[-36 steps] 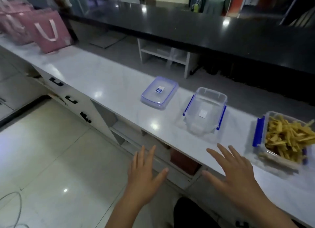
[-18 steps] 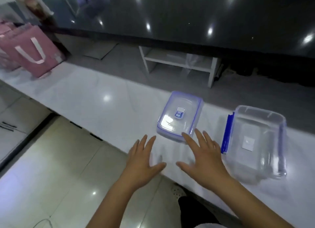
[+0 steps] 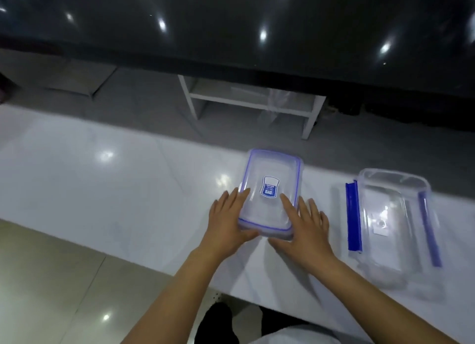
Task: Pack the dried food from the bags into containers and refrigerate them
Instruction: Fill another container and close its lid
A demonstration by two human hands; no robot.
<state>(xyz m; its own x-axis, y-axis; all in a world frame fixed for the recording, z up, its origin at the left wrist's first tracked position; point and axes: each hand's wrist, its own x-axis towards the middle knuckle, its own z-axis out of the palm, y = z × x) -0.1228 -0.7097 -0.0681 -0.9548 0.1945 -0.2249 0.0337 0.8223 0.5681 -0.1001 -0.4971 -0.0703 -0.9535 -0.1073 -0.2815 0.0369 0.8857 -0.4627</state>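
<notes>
Both hands frame the near end of a clear container lid [image 3: 270, 192] that lies flat on the white table [image 3: 102, 189]. On the lid's near-left corner sits the left hand [image 3: 228, 223], fingers straight and spread, fingertips resting on the lid's top and the thumb lying along its near edge. At the near-right corner the right hand [image 3: 303, 230] mirrors it: the forefinger stretches over the lid's top toward the middle, the other fingers lie spread just outside its right edge, and the thumb runs along the near edge toward the left thumb. Neither hand has its fingers curled under the lid, so they touch it with flat fingers only.

A blue seal line rims the lid, and a small blue and white label [image 3: 270, 188] sits at its centre, between the two forefingers.

To the right, apart from the lid and the hands, stands an open clear plastic container [image 3: 395, 223] with blue clip flaps along its left and right sides and a small white sticker on its bottom.

Beyond the table's far edge, lower down, are a grey floor and a white shelf unit [image 3: 246, 102] under a long black counter [image 3: 231, 30]. Pale glossy floor tiles [image 3: 51, 279] show at the near left.
</notes>
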